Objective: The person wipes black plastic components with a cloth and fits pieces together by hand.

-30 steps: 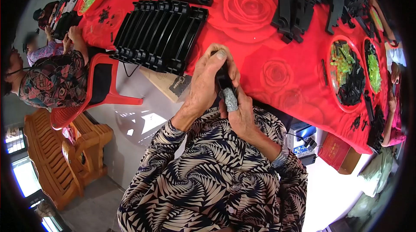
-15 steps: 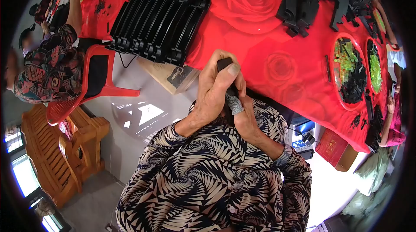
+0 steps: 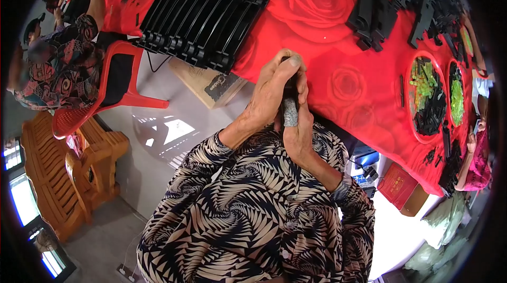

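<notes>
My left hand is closed around a black elongated part, its thumb lying along the top. My right hand is closed on the lower portion of that same part, and a grey speckled wrap covers one of its digits. Both hands meet in front of my chest, just off the edge of the red tablecloth. Much of the black part is hidden by my fingers, so I cannot tell its exact kind.
Ahead on the left lies a row of black slatted plastic pieces. More black plastic parts are piled at the far right. A red-rimmed tray holds yellow-green and black pieces. A red chair with a seated person is at left.
My hands have shifted slightly right in view and drawn closer together on the black part. The view itself has turned a little; the items on the table are otherwise the same.
</notes>
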{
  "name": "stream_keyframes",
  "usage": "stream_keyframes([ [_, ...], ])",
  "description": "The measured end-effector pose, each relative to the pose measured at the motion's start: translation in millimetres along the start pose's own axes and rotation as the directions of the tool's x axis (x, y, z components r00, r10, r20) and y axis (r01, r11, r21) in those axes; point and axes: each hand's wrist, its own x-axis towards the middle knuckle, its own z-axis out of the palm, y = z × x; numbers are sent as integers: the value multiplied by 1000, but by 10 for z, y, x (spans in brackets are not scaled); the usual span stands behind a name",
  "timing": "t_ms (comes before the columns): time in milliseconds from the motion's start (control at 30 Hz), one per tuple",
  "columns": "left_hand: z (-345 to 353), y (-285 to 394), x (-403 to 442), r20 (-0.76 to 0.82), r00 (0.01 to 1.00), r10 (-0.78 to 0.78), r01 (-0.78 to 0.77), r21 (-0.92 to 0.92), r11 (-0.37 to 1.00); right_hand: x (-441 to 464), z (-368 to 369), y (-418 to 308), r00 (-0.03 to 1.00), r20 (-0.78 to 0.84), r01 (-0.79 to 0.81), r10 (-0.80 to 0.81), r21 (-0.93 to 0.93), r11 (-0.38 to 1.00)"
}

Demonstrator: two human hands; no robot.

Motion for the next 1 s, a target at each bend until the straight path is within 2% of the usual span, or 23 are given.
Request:
stream_keyframes([
  [33, 1, -1, 0, 0, 1000, -24, 24, -35, 999, -4, 9, 48, 999, -12, 49, -49, 27, 998],
  [200, -38, 26, 12, -18, 1000, -14, 14, -39, 999, -1, -12, 63, 998, 17, 64, -64, 29, 998],
  [267, -102, 17, 58, -35, 999, -12, 11, -40, 999, -7, -40, -2, 994, 28, 102, -101, -61, 993],
  [333, -222, -5, 104, -52, 997, -55, 48, -130, 990, -7, -12, -74, 994, 16, 113, -112, -79, 990],
  [400, -300, -9, 95, -66, 997, -47, 36, -147, 988, 4, 6, -69, 992, 5, 124, -124, -96, 988],
  [500, -408, -52, 58, -62, 997, -55, 40, -228, 973, 11, -10, -24, 997, 63, 52, -47, -79, 995],
  [567, -423, -36, 28, -5, 999, -52, 49, -262, 964, 45, -9, -80, 991, 105, -75, 78, -30, 997],
  [600, -416, -22, 24, -8, 999, -49, 45, -266, 963, 58, -6, -108, 991, 110, -75, 79, -34, 997],
  [667, -398, -2, 18, 81, 996, -29, 46, -222, 974, 72, 14, -161, 980, 102, -177, 172, 43, 983],
  [733, -400, 4, 27, 100, 994, -35, 55, -201, 978, 88, 24, -195, 986, 84, -156, 147, 111, 982],
  [800, -368, 37, 32, 93, 995, -32, 41, -98, 994, 116, -26, -200, 966, 177, -227, 190, 220, 949],
  [833, -452, 52, 48, 166, 986, -33, 40, -38, 998, 110, -38, -192, 958, 190, -250, 216, 179, 951],
  [867, -478, 79, 18, 165, 986, -36, 43, -40, 998, 102, -32, -193, 957, 189, -253, 220, 179, 951],
  [933, -473, 178, -44, 110, 994, 28, -70, 401, 913, 96, -26, -206, 953, 164, -289, 256, 220, 932],
  [967, -428, 259, -140, 96, 994, -45, 1, 414, 910, 102, -38, -185, 954, 155, -291, 257, 261, 921],
  [1000, -448, 200, -190, 84, 996, -28, -8, 401, 916, 112, -55, -146, 955, 145, -292, 259, 302, 908],
])
